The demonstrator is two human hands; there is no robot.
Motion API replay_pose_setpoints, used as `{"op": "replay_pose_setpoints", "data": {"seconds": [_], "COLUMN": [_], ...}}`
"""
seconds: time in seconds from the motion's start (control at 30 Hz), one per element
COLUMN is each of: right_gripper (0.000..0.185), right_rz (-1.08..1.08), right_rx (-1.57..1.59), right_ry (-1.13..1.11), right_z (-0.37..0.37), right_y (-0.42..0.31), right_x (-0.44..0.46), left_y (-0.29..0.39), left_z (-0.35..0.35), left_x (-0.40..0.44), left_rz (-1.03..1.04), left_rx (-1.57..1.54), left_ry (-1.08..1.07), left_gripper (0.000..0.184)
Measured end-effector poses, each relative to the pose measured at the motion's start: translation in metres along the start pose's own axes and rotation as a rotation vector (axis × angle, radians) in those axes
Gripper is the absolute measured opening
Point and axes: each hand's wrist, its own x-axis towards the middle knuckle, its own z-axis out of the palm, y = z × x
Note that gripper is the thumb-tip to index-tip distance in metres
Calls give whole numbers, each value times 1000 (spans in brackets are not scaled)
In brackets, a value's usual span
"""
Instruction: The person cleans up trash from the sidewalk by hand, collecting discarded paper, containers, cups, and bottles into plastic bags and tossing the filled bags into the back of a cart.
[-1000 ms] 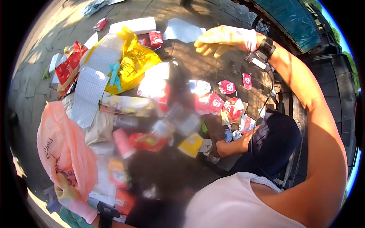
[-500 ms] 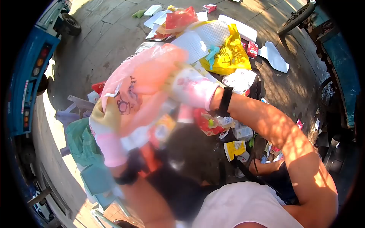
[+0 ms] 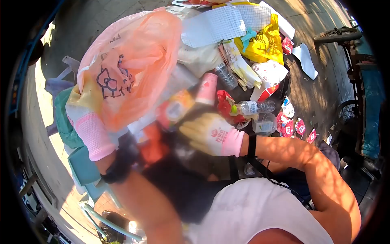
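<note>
There is one translucent pink plastic bag (image 3: 142, 69), one yellow plastic bag (image 3: 269, 45), one pink paper cup (image 3: 206, 88) and one green-capped clear bottle (image 3: 256, 107).

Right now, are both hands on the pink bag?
No, only the left hand holds the pink bag; the right hand is apart from it.

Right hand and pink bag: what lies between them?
In the head view, a blurred orange-yellow packet lies between the right hand and the pink bag; finer detail is unclear.
</note>
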Motion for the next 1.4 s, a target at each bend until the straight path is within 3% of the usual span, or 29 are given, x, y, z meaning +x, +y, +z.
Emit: {"op": "replay_pose_setpoints", "data": {"seconds": [0.07,0.13,0.23,0.33,0.37,0.47,0.57,0.63,0.73,0.87,0.93,1.0,1.1,1.2,1.27,1.37,1.4], "right_gripper": [72,70,60,44,29,20,25,32,40,51,67,83,86,85,83,66,59], "right_rz": [54,183,7,-159,-282,-440,-357,-229,51,357,334,252,114,119,280,384,273], "right_rx": [59,36,-95,69,-21,144,152,272,494,683,668,625,407,413,665,854,505], "right_ry": [-259,-455,-310,-204,-178,-106,-297,-312,-94,336,858,1072,1186,1040,801,504,372], "right_z": [61,99,145,159,164,170,163,158,141,21,2,-48,-71,-13,2,11,11], "right_y": [-15,-26,-34,-27,-23,-16,-24,-29,-18,2,10,7,-2,19,12,21,27], "right_x": [-10,-7,-1,-5,-4,1,11,15,16,21,30,55,96,152,171,200,216], "left_y": [0,-3,1,2,2,5,2,-4,-1,11,10,11,12,17,15,12,18], "left_z": [-1,5,3,5,8,10,7,8,8,7,6,3,-2,-16,-25,-34,-36], "left_x": [0,0,-6,-2,0,-1,2,6,-1,-23,-25,-24,-27,-33,-33,-37,-42], "left_rz": [-38,-27,-9,-5,-6,-16,10,13,58,170,179,178,176,118,116,138,143], "left_rx": [-35,-84,-138,-131,-124,-139,-73,-84,-164,-271,-205,-111,-175,-179,-193,-255,-274], "left_ry": [-62,-36,-68,-116,-124,-148,-156,-163,-206,-273,-305,-326,-271,-216,-184,-236,-301], "left_gripper": [70,69,67,64,63,62,61,60,58,46,47,54,56,57,56,50,45]}}
